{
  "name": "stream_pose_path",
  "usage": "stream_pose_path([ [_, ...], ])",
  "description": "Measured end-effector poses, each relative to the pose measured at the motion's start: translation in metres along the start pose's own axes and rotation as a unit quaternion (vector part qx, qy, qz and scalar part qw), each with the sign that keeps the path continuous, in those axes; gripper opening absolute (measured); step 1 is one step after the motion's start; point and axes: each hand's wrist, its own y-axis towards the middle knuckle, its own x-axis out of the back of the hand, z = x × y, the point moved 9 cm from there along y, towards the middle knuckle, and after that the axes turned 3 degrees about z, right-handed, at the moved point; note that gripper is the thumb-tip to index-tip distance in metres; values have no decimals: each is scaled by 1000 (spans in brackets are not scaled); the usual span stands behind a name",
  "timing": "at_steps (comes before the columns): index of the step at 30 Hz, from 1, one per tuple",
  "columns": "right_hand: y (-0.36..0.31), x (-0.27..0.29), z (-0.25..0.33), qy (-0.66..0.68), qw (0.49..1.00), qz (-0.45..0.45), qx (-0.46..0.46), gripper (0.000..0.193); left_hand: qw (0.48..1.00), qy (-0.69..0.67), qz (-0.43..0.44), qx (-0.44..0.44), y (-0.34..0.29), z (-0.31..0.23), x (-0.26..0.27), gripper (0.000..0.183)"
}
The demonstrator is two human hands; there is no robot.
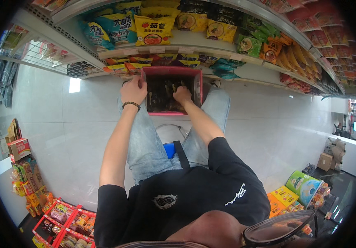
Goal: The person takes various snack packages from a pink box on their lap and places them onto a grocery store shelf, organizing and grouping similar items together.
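While packets already fill the store shelves (pixel 194 39), a red box (pixel 172 72) on the floor below holds many dark packets (pixel 163 97). The left hand (pixel 133 90) grips its rim; the right hand (pixel 182 95) reaches inside, grasp unclear.

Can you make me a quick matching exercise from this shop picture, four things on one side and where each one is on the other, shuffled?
Things:
1. left hand
2. right hand
3. yellow noodle packet
4. beaded bracelet

Places:
A. on the shelf above the box
B. on the left rim of the red box
C. around the left wrist
D. inside the box, among dark packets

Pairs: 1-B, 2-D, 3-A, 4-C
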Motion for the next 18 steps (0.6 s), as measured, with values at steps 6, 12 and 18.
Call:
stream_pose_path([
  [6, -36, 88, 7, 79, 988, -77, 108, 25, 1000, 5, 1, -24, -3, -4, -2, 17],
  [12, -70, 155, 13, 344, 914, -30, 213, 17, 997, -9, 63, -45, -17, -33, 1, 27],
  [18, -82, 167, 10, 576, 795, 62, 180, 15, 992, -78, -13, -97, -22, -34, 3, 35],
])
